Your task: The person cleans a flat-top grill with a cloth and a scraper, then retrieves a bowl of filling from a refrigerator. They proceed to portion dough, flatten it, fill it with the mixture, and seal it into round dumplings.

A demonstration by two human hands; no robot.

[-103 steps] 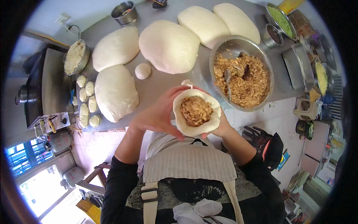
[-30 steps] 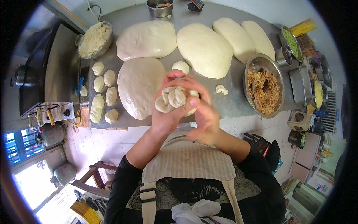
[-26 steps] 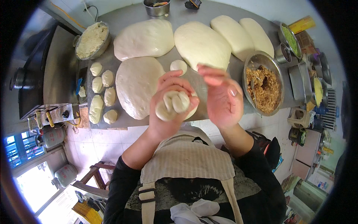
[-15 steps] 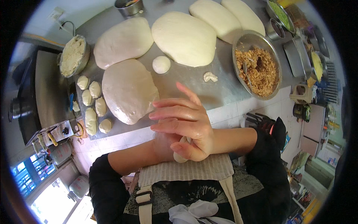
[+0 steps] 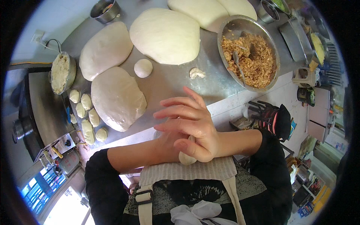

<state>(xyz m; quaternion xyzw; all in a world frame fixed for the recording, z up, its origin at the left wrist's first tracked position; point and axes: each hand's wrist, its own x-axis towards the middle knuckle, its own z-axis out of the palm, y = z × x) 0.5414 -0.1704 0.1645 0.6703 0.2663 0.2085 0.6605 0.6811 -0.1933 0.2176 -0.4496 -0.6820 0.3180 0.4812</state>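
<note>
In front of my apron a small piece of dough (image 5: 186,158) is held between my two hands, partly covered by them. My right hand (image 5: 195,129) lies on top with its fingers stretched leftward and slightly apart, its thumb beside the dough. Underneath is my left hand (image 5: 168,145), its fingers mostly hidden by the right. Past the fingertips, a round dough ball (image 5: 143,68) and a small twisted dough scrap (image 5: 197,72) rest on the metal table (image 5: 168,84).
Large dough slabs (image 5: 165,35) cover the back and left of the table, with several small dough pieces (image 5: 93,117) near its left edge. A steel bowl (image 5: 275,41) of brown filling (image 5: 249,60) with a spoon stands at right. At far left is a bowl (image 5: 71,71) of pale contents.
The view has swung, so the table and everything on it sit farther left in the picture. My hands stay pressed together around the dough in front of the apron, the right shifted slightly.
</note>
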